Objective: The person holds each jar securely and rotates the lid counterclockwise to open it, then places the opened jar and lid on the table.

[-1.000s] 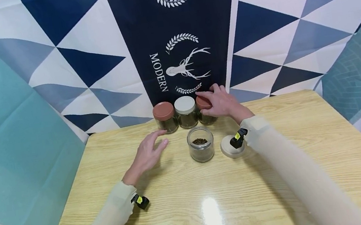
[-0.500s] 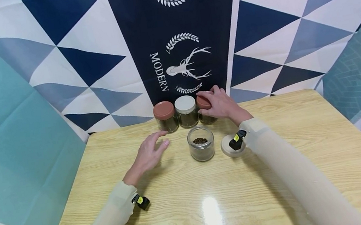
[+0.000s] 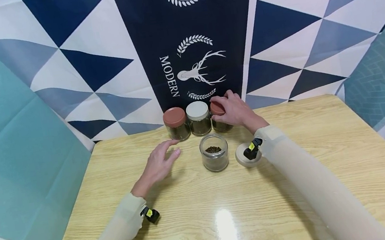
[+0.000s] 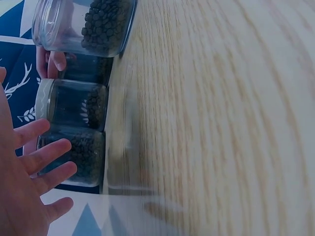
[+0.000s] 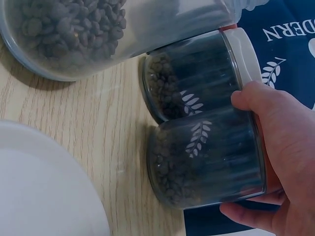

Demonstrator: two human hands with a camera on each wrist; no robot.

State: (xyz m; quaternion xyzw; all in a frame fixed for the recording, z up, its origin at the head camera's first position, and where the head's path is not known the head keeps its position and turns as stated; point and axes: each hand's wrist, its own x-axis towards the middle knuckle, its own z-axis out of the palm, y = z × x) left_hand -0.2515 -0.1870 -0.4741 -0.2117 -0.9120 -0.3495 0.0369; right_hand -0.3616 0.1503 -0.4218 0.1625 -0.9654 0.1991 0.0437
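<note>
My right hand (image 3: 237,112) holds the red-brown lid of the rightmost glass jar (image 5: 204,160), thumb on one side and fingers on the other. That jar stands upright at the back, dark beans or pellets in its bottom. Beside it is a white-lidded jar (image 3: 199,122), then another jar with a red-brown lid (image 3: 175,125). In front of this row stands a lidless glass jar (image 3: 215,160) with brown beans or pellets inside. My left hand (image 3: 157,166) hovers over the table, fingers spread and apart from the jars, nearest the left red-brown-lidded one.
A cream lid (image 3: 246,164) lies on the wooden table (image 3: 190,217) right of the lidless jar, partly hidden in the head view by the right wrist camera (image 3: 251,150). A patterned cloth (image 3: 198,22) hangs right behind the jar row.
</note>
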